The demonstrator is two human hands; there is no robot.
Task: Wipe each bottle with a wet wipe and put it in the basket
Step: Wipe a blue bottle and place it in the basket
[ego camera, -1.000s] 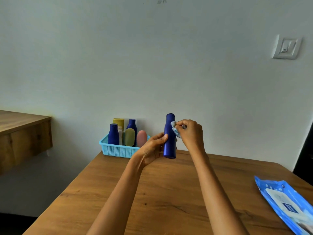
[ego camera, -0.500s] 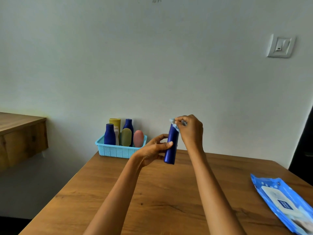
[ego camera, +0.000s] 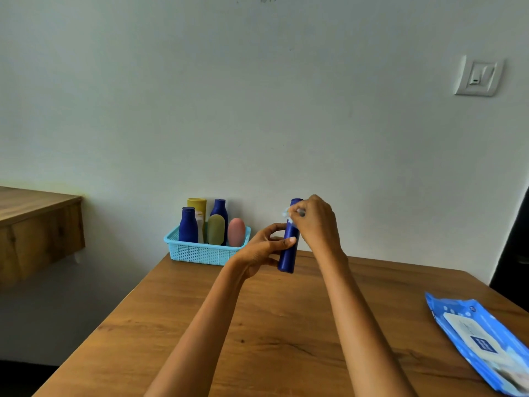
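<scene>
Basket (ego camera: 200,252), far-left corner of counter (ego camera: 286,325): 5 bottles inside, done. Right of basket, dark blue bottle (ego camera: 288,253), upright, airborne: left hand (ego camera: 264,247) grips body; right hand (ego camera: 315,222) pinches wet wipe (ego camera: 287,214) near cap. Apparently last; wiping unfinished, basketing left.

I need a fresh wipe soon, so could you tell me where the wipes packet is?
The wipes packet lies flat on the wooden table at the lower right, near its right edge.
</scene>
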